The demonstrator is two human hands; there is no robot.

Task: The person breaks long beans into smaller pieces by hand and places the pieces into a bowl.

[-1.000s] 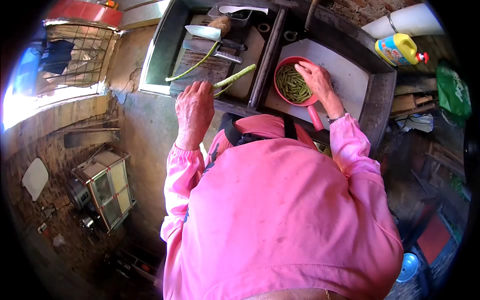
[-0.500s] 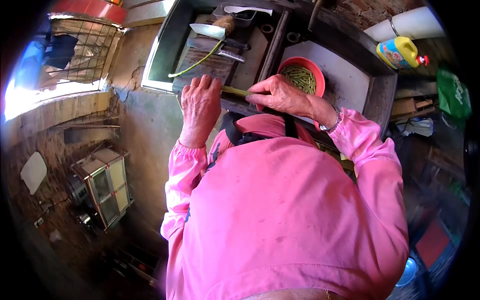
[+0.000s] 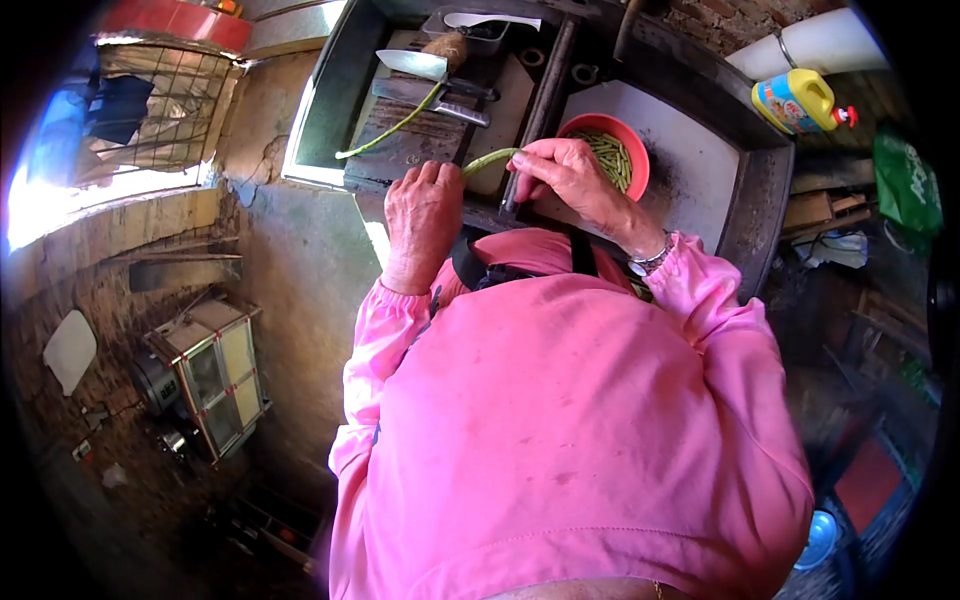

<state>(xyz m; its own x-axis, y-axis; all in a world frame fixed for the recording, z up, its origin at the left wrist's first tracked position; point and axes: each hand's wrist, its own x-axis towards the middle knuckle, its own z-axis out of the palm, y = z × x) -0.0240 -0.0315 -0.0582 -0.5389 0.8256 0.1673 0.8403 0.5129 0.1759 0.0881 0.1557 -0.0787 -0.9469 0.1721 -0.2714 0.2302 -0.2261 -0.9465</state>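
My left hand (image 3: 424, 222) is closed around one end of a green long bean (image 3: 488, 161), knuckles up, at the near edge of the sink. The fingertips of my right hand (image 3: 580, 182) pinch the bean's other end, and the stretch between them bows slightly upward. Just beyond my right hand sits a red bowl (image 3: 643, 160) holding many short bean pieces (image 3: 610, 158). Another whole long bean (image 3: 392, 128) lies curved over the wooden board (image 3: 405, 150), past my left hand.
Two knives lie at the far left: a wide-bladed knife (image 3: 412, 64) and a narrower one (image 3: 462, 112). Beside them are a brown scrubber (image 3: 447, 48) and a white spoon (image 3: 490, 20). A divider (image 3: 545, 110) splits the sink. A yellow detergent bottle (image 3: 800, 100) stands at right.
My left hand has shifted right and slightly down. My right hand has turned a little, and the bean between the hands now bends upward instead of lying nearly straight.
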